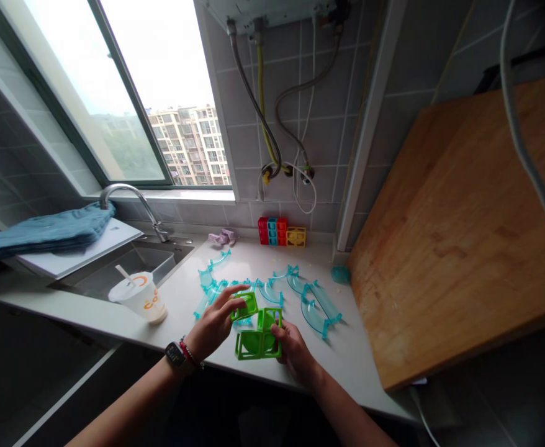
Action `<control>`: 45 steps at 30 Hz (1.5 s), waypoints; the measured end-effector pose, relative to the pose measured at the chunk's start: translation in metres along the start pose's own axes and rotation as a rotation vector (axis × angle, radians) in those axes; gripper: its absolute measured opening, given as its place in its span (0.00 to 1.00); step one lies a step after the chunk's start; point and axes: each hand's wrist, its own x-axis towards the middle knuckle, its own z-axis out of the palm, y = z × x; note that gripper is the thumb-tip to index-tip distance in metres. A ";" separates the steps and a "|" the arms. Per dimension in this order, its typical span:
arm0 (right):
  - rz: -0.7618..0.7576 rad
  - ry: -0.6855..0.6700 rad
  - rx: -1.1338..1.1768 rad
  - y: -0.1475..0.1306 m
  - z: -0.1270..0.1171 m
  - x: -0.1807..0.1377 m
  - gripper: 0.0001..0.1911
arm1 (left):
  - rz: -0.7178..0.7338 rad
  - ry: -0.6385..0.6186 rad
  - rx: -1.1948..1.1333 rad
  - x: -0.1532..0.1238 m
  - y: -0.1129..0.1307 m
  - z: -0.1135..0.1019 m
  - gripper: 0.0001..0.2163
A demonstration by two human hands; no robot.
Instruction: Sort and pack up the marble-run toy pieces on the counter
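My left hand point(219, 315), with a watch on its wrist, is closed on a single green hollow block point(249, 305). Just right of it, my right hand point(295, 351) grips a joined group of green hollow blocks point(254, 345), one stacked above the others. The single block is beside the upper block of the group; whether they touch I cannot tell. Beyond my hands, translucent teal track pieces point(272, 293) lie over the white counter point(272, 259), several of them curved. A longer straight teal track piece point(324, 300) is at the right.
Red, blue and yellow blocks point(277, 231) stand against the back wall, near a crumpled pinkish cloth point(223, 238). A drink cup with straw point(143, 298) stands by the sink point(98, 282) at left. The tap point(135, 197) rises behind. A large wooden board point(463, 236) leans at right.
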 end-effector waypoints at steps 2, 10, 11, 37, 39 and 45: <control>0.010 -0.003 0.008 0.000 0.000 0.000 0.26 | 0.004 -0.011 -0.009 0.002 -0.001 0.001 0.21; 0.005 0.015 0.043 0.000 -0.003 -0.001 0.25 | -0.002 -0.049 -0.055 0.000 0.001 0.009 0.21; 0.003 0.015 0.047 0.000 -0.002 -0.001 0.25 | -0.003 -0.052 -0.060 -0.001 0.002 0.009 0.21; -0.019 0.057 0.023 0.003 0.001 -0.002 0.27 | -0.271 -0.096 -0.328 -0.014 0.006 0.015 0.25; -0.041 0.076 0.019 0.002 0.002 -0.003 0.26 | -0.544 0.010 -0.551 -0.017 0.008 0.014 0.22; -0.118 0.094 -0.020 0.003 -0.001 0.000 0.25 | -1.004 0.128 -1.086 -0.028 0.041 0.029 0.31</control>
